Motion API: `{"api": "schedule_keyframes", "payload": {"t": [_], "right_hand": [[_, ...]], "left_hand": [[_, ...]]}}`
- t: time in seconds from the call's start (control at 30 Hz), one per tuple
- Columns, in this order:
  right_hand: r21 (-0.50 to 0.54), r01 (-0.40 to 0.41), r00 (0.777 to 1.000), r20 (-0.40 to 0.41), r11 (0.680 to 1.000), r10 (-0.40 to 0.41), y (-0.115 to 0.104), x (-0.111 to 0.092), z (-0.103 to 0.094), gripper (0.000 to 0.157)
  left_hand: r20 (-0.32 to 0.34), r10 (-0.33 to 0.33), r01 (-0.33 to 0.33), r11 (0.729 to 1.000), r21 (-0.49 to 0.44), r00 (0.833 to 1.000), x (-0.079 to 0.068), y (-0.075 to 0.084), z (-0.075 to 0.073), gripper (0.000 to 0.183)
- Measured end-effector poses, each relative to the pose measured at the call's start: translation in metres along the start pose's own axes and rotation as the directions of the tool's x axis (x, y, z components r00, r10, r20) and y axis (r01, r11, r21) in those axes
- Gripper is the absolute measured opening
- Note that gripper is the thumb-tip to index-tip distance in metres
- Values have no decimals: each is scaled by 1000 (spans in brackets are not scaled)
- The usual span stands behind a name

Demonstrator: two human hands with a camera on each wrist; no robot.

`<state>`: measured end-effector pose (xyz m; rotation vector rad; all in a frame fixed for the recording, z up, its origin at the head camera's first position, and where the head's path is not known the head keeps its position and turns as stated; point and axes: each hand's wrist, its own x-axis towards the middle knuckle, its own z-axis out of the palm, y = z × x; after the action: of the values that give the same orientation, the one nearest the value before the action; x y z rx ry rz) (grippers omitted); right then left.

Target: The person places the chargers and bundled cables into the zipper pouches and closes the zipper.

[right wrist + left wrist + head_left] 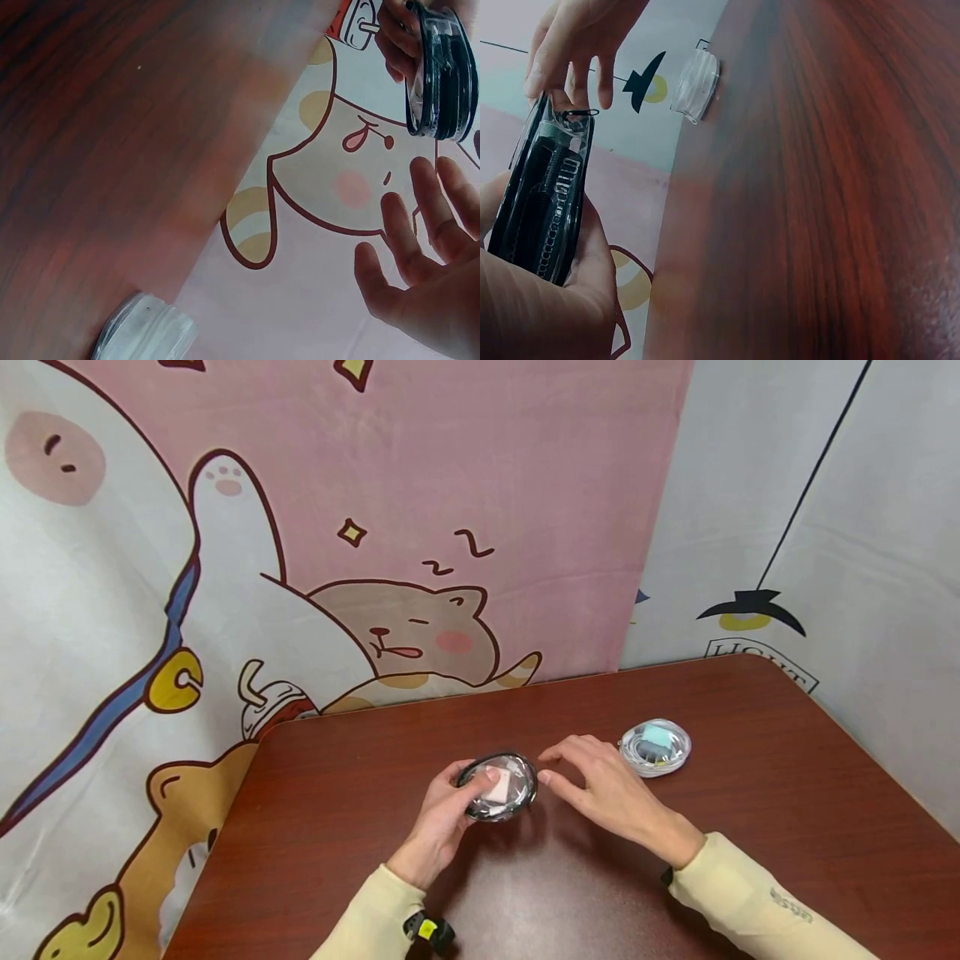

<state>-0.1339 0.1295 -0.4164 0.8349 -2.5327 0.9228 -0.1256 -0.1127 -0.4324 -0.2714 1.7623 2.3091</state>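
My left hand (442,814) grips a small clear oval zip pouch with black trim (516,785), the thumb lying across its transparent face. A pale square piece shows through that face. The left wrist view shows the pouch edge-on, with its zipper teeth (551,225) running along the side and a dark pull (581,112) at the far end. My right hand (611,789) is held up at the pouch's right edge, fingers loosely extended and holding nothing. Whether its fingertips touch the pouch, I cannot tell.
A second clear oval pouch with whitish trim (677,750) lies on the reddish-brown table (337,843), beyond my right hand, with something teal and grey inside. A cartoon-printed cloth (480,460) hangs behind the table's far edge, and a pale cloth (862,610) hangs at the right.
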Motion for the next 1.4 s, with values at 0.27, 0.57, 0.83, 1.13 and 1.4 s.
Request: {"api": "schedule_keyframes", "payload": {"t": [0.27, 0.57, 0.83, 1.13, 1.4], "right_hand": [[55, -171, 977, 141, 984, 162, -1, -1, 7, 39], [301, -241, 948, 279, 923, 156, 6, 1, 10, 35], [470, -498, 863, 354, 729, 361, 7, 4, 13, 38], [600, -661, 734, 390, 450, 557, 8, 5, 13, 45], [608, -668, 712, 358, 428, 604, 5, 2, 15, 46]], "left_hand": [[27, -10, 6, 992, 128, 1000, 2, -3, 0, 49], [55, -33, 23, 984, 175, 998, 6, -4, 0, 44], [135, -47, 44, 999, 21, 990, 9, -7, -3, 51], [202, -15, 52, 982, -179, 979, 9, -9, -2, 36], [145, -51, 76, 982, -175, 988, 8, -12, 2, 21]]}}
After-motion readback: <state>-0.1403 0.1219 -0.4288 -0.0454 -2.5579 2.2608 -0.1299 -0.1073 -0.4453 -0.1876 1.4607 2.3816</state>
